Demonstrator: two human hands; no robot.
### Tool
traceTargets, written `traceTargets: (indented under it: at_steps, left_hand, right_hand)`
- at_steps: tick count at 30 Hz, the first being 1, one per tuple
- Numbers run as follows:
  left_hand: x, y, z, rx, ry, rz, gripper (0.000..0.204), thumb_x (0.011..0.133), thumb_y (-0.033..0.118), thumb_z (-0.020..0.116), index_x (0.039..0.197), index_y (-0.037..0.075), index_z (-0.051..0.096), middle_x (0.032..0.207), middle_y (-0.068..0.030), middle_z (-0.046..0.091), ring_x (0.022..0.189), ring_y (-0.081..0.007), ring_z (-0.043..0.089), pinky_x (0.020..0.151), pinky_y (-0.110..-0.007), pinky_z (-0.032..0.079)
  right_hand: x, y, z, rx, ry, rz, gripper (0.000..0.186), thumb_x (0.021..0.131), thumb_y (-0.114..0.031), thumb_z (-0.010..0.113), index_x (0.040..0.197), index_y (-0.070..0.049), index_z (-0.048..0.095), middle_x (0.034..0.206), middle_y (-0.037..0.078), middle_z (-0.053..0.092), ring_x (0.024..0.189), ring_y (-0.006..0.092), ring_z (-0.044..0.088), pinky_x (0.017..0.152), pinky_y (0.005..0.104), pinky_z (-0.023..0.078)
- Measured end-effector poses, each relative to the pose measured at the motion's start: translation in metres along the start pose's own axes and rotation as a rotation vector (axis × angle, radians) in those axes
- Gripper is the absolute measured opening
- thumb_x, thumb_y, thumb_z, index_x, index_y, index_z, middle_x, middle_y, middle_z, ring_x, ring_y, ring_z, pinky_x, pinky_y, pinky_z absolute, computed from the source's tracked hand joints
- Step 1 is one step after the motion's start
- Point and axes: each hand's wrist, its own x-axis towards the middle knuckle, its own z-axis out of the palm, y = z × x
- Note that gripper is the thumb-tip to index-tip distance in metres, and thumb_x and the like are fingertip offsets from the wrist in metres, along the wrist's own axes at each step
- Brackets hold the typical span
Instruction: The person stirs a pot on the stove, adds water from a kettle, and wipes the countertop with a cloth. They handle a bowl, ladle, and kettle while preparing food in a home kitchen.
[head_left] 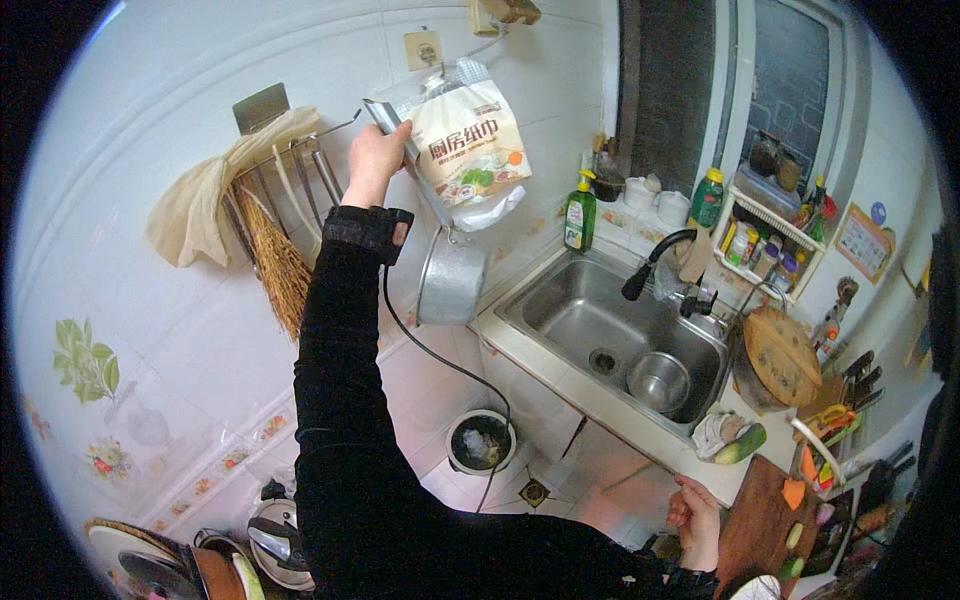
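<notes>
My left hand (pixel 376 160) is raised to the tiled wall, its fingers wrapped round the long metal handle of a silver saucepan (pixel 450 285). The pan hangs below the hand, close to the wall, beside a hanging packet of kitchen paper towels (pixel 472 145). Whether the handle still touches a hook is hidden. My right hand (pixel 693 520) is low, at the counter's edge by the wooden cutting board (pixel 745 525). Its fingers are loosely bent, with nothing visible in them. Orange and pale green vegetable pieces lie on the board.
A steel sink (pixel 570 300) holds a metal bowl (pixel 659 381). Behind it stand a green soap bottle (pixel 580 212) and a spice rack (pixel 765 245). A straw brush (pixel 275 265) hangs left of my arm. A waste bin (pixel 480 442) is on the floor; a pressure cooker (pixel 280 540) is lower left.
</notes>
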Motion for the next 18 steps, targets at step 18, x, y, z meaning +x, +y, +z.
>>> traceTargets:
  at_steps: [18]
  left_hand:
    - [-0.042, -0.041, 0.006, 0.183, 0.019, 0.034, 0.063, 0.084, 0.043, 0.069, 0.122, -0.005, 0.054, 0.117, -0.0222, 0.060, 0.103, -0.0295, 0.059, 0.089, -0.040, 0.048]
  right_hand:
    - [-0.040, 0.002, 0.008, -0.035, -0.019, -0.062, 0.033, 0.094, -0.015, 0.055, 0.123, 0.001, 0.056, 0.078, 0.004, 0.059, 0.065, 0.0107, 0.056, 0.058, 0.0248, 0.047]
